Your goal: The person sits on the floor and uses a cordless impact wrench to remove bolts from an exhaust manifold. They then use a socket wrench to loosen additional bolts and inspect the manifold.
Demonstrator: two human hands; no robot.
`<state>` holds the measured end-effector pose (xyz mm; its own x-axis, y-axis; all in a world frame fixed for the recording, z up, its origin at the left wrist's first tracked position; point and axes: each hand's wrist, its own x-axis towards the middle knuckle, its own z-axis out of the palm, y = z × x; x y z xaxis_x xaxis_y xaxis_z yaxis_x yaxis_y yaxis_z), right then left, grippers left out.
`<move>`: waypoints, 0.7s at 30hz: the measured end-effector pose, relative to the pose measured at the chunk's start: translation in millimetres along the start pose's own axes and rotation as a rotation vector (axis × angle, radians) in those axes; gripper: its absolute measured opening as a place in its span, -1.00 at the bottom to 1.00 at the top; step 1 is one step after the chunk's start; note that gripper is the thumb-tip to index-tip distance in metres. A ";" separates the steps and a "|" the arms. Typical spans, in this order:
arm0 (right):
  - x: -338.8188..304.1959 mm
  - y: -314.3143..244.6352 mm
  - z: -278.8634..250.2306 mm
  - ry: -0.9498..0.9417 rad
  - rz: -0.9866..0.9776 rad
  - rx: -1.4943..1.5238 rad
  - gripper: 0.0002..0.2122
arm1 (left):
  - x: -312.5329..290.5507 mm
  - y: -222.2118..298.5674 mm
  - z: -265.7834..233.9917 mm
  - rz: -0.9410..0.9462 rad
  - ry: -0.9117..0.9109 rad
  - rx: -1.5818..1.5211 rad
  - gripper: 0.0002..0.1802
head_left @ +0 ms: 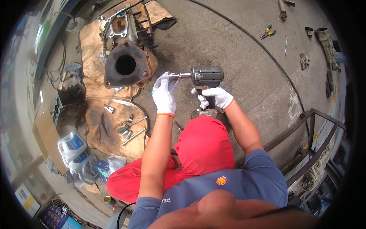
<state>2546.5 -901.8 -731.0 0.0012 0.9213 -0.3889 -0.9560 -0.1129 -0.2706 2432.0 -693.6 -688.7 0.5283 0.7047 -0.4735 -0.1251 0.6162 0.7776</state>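
A dark grey cordless impact wrench (207, 73) lies level in front of me, its nose pointing left. My right hand (219, 96), in a white knitted glove, is closed round its grip near the trigger. From the nose runs a shiny steel extension with a socket (182, 76). My gloved left hand (164, 95) pinches the far end of that steel piece between thumb and fingers. Just left of this hand stands a rusty metal engine part with a dark triangular flange (115, 75) and a round bore. It rests on a stained tan mat (91, 49).
Sockets (109, 108) and a steel bar (133, 136) lie on the mat. Plastic jugs (71, 147) stand at lower left. A black hose (263, 47) curves across the concrete floor, with yellow-handled pliers (269, 32) beyond it. A metal frame (310, 149) stands at right.
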 end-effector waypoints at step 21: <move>-0.1 56.0 0.5 0.118 -0.062 0.133 -0.54 | 13.1 -14.3 -7.5 0.136 0.196 0.011 -0.85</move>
<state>2492.8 -908.0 -745.7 0.0884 0.8740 -0.4777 -0.9833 0.0001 -0.1818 2434.3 -690.6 -709.1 0.3337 0.8366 -0.4345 -0.1739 0.5076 0.8439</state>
